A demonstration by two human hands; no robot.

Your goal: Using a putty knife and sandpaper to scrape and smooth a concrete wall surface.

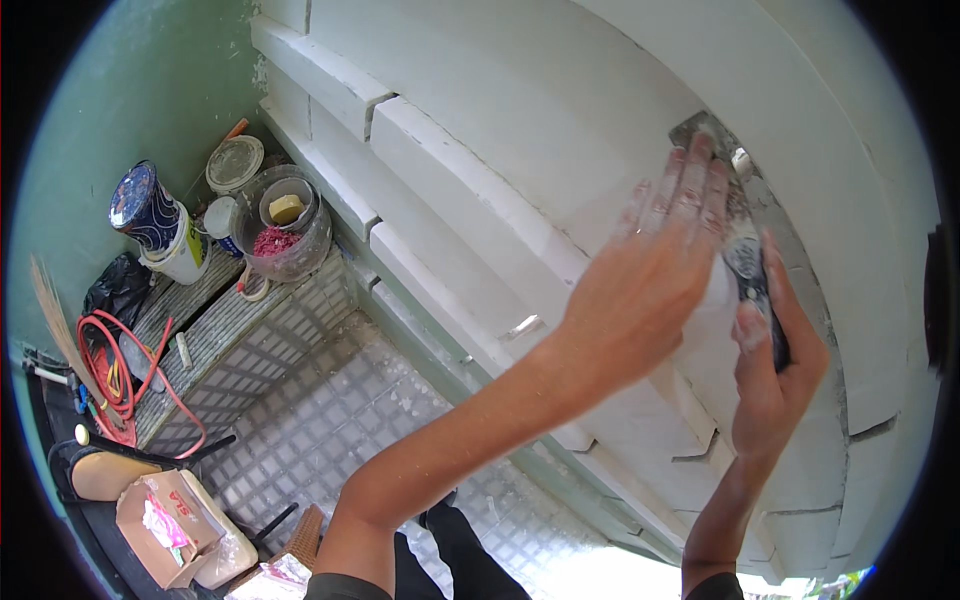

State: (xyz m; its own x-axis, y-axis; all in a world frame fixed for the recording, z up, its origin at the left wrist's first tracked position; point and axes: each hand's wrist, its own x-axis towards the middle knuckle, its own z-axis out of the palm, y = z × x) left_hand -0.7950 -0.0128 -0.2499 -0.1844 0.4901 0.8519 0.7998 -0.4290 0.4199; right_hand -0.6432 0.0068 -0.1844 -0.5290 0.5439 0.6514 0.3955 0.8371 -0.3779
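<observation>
My right hand (775, 355) grips the dark handle of a putty knife (748, 262) held against a white block wall (520, 120). Its metal blade lies flat on a grey mortar joint near the upper right. My left hand (655, 265) reaches across with fingers spread, its fingertips pressing on the blade's top. Grey filler runs along the joint by the blade.
Down at the left, on a tiled floor (330, 420), stand a blue-lidded white bucket (160, 220), a clear jar (285, 230) with pink bits, a red hose coil (115, 370), a broom (60, 320) and an open cardboard box (165, 525). A green wall (130, 90) closes the left side.
</observation>
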